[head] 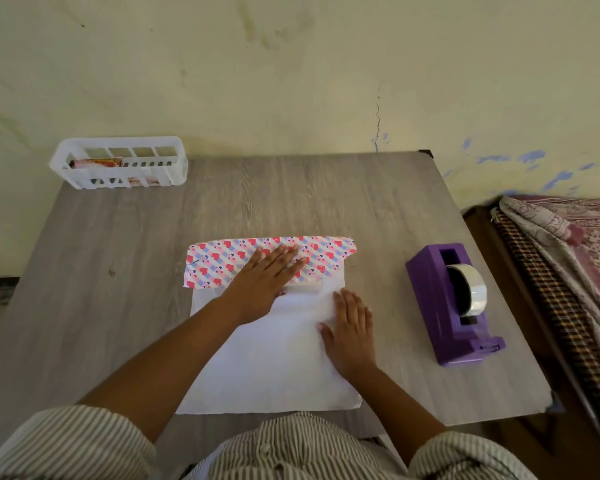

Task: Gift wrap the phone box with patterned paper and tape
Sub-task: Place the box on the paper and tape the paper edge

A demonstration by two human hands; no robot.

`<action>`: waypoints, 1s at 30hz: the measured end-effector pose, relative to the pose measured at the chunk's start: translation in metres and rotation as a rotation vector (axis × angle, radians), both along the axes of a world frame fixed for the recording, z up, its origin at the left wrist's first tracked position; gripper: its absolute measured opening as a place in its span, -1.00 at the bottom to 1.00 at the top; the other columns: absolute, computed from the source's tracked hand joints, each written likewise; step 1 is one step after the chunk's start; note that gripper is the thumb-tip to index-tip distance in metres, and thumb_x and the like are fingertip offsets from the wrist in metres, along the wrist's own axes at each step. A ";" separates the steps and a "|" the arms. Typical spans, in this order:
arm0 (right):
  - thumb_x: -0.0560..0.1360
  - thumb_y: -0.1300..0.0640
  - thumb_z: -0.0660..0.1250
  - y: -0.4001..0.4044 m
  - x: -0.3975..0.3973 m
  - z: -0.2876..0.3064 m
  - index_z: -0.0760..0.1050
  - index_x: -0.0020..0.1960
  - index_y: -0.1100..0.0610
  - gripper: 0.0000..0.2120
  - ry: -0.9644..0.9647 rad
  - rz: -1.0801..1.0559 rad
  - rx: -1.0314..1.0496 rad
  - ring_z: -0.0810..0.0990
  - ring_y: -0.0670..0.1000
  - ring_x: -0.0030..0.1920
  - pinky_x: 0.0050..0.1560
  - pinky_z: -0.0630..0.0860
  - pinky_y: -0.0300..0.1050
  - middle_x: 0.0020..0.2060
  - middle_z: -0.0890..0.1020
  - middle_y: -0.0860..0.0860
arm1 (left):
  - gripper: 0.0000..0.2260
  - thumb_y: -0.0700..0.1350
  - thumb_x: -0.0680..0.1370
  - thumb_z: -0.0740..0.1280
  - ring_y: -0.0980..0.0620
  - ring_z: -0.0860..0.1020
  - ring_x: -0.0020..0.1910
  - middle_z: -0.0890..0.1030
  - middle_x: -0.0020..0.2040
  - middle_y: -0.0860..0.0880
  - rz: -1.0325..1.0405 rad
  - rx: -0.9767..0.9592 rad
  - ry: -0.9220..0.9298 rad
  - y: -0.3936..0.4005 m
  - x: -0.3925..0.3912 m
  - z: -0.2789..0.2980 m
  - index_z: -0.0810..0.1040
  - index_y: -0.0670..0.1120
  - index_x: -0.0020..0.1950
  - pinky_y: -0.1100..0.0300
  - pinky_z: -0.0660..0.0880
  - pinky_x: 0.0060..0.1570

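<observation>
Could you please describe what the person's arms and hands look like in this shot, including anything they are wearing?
Both forearms are bare. The sleeves belong to a shirt with fine grey and white stripes, and are pushed or rolled up near the elbows. The shirt front shows a buttoned placket. The left hand wears a thin ring on one finger. The right hand shows no ring, watch or glove.

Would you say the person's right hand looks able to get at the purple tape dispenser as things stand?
Probably yes. The right hand lies flat and open on the white side of the wrapping paper, and the tape dispenser stands to its right on the table with only bare tabletop between them.
</observation>
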State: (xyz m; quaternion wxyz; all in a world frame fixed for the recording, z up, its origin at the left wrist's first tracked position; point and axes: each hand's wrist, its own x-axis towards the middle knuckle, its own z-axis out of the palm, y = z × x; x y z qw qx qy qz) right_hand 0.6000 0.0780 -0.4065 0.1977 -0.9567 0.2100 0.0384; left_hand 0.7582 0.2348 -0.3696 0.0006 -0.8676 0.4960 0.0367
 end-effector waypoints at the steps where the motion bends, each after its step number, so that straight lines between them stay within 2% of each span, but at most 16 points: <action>1: 0.50 -0.27 -0.15 0.001 0.001 0.002 0.00 0.54 0.08 -0.29 0.005 -0.005 -0.012 -0.08 0.08 0.54 0.48 -0.24 0.04 0.54 0.03 0.04 | -0.37 -0.05 0.61 0.19 -0.08 -0.13 0.52 -0.13 0.55 -0.02 -0.005 -0.005 0.006 0.001 0.000 0.001 -0.15 0.06 0.53 -0.09 -0.17 0.43; 3: 0.56 -0.24 0.00 0.000 0.005 0.008 0.05 0.53 0.06 -0.36 0.020 -0.040 -0.039 -0.03 0.06 0.53 0.47 -0.25 0.10 0.53 0.09 0.02 | -0.39 -0.05 0.61 0.19 -0.06 -0.14 0.51 -0.13 0.54 -0.01 0.002 -0.022 0.018 0.001 -0.002 0.002 -0.13 0.05 0.54 -0.04 -0.21 0.42; 6: 0.52 -0.25 0.16 -0.007 0.028 0.022 0.21 0.47 0.04 -0.38 -0.047 -0.081 -0.042 0.13 0.04 0.49 0.47 -0.22 0.10 0.46 0.27 -0.01 | -0.40 -0.06 0.63 0.16 -0.02 -0.22 0.51 -0.19 0.54 0.01 0.035 -0.047 0.054 -0.001 -0.004 0.004 -0.15 0.06 0.53 0.04 -0.29 0.41; 11: 0.51 -0.21 0.23 -0.019 0.059 0.036 0.44 0.32 0.03 -0.52 -0.082 -0.068 0.030 0.29 0.02 0.41 0.47 -0.02 0.01 0.35 0.45 -0.04 | -0.37 -0.14 0.62 0.17 0.04 -0.28 0.48 -0.26 0.50 0.08 0.050 -0.083 0.071 0.004 -0.005 0.003 -0.21 0.09 0.50 0.11 -0.31 0.40; 15: 0.54 -0.13 0.25 -0.016 0.057 0.029 0.57 0.16 0.02 -0.67 -0.098 -0.084 0.132 0.45 0.00 0.25 0.35 0.21 -0.07 0.19 0.59 -0.06 | -0.36 -0.25 0.58 0.23 0.00 -0.18 0.51 -0.15 0.52 0.05 0.003 -0.108 0.080 0.012 -0.005 -0.001 -0.04 0.04 0.53 0.06 -0.25 0.43; 21: 0.57 -0.09 0.21 -0.013 0.055 0.034 0.60 0.12 0.05 -0.70 -0.070 -0.096 0.145 0.48 -0.03 0.18 0.30 0.28 -0.12 0.15 0.60 -0.05 | -0.29 -0.41 0.51 0.20 0.01 -0.15 0.50 -0.09 0.51 0.06 -0.009 -0.167 0.116 0.018 -0.007 -0.009 -0.08 0.04 0.49 0.09 -0.21 0.43; 24: 0.57 -0.01 0.25 -0.015 0.045 0.052 0.49 0.28 0.08 -0.67 -0.035 -0.063 0.234 0.46 -0.01 0.25 0.28 0.36 -0.14 0.28 0.51 -0.01 | -0.29 -0.43 0.49 0.23 0.05 -0.12 0.49 -0.04 0.50 0.08 0.048 -0.223 0.129 0.017 -0.014 -0.011 -0.03 0.01 0.48 0.13 -0.18 0.42; 26: 0.54 0.00 0.29 -0.018 0.026 0.066 0.37 0.39 0.04 -0.57 -0.079 -0.069 0.242 0.39 -0.01 0.34 0.34 0.36 -0.09 0.39 0.40 -0.03 | -0.29 -0.44 0.45 0.30 0.04 0.00 0.50 0.10 0.50 0.05 0.116 -0.272 0.110 0.013 -0.021 -0.010 0.10 -0.03 0.49 0.14 -0.10 0.43; 27: 0.53 0.01 0.31 -0.021 0.012 0.073 0.31 0.42 0.03 -0.51 -0.120 -0.089 0.218 0.35 0.00 0.38 0.36 0.35 -0.06 0.42 0.35 -0.04 | -0.29 -0.42 0.39 0.38 -0.03 0.14 0.49 0.24 0.48 -0.01 0.141 -0.294 0.092 0.009 -0.025 -0.008 0.25 -0.06 0.47 0.10 0.03 0.42; 29: 0.50 0.08 0.37 -0.029 -0.018 0.084 0.24 0.46 0.05 -0.41 -0.245 -0.160 0.132 0.30 0.04 0.42 0.36 0.34 0.00 0.45 0.30 0.01 | -0.32 -0.32 0.26 0.52 -0.15 0.47 0.28 0.51 0.28 -0.10 0.154 -0.278 0.019 -0.002 -0.029 -0.002 0.44 -0.06 0.36 -0.02 0.36 0.27; 30: 0.47 0.14 0.41 -0.035 -0.032 0.088 0.22 0.47 0.08 -0.36 -0.317 -0.208 0.073 0.29 0.08 0.43 0.35 0.36 0.05 0.45 0.29 0.05 | -0.32 -0.22 0.24 0.55 -0.16 0.53 0.14 0.56 0.18 -0.12 0.164 -0.254 -0.031 -0.010 -0.029 0.002 0.46 -0.04 0.34 -0.05 0.46 0.14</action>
